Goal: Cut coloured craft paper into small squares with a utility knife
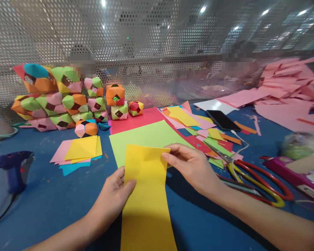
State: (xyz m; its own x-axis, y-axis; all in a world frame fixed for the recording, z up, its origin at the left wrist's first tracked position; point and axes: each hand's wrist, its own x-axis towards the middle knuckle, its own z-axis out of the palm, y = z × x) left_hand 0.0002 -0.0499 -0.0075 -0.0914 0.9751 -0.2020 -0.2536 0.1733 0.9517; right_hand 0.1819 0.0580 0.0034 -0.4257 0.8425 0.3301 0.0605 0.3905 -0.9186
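Observation:
A long yellow paper strip runs from the bottom edge up to the middle of the view, its far end raised off the table. My left hand grips its left edge, thumb on top and fingers behind. At the upper right corner, my right hand pinches the paper between thumb and fingers. Beyond the strip lies a light green sheet, partly hidden by it, on top of a red sheet.
Folded paper balls are stacked at the back left. Cut squares and a blue glue gun lie left. To the right are scissors, paper scraps, a phone, a magenta device and a pink paper heap. A perforated screen stands behind.

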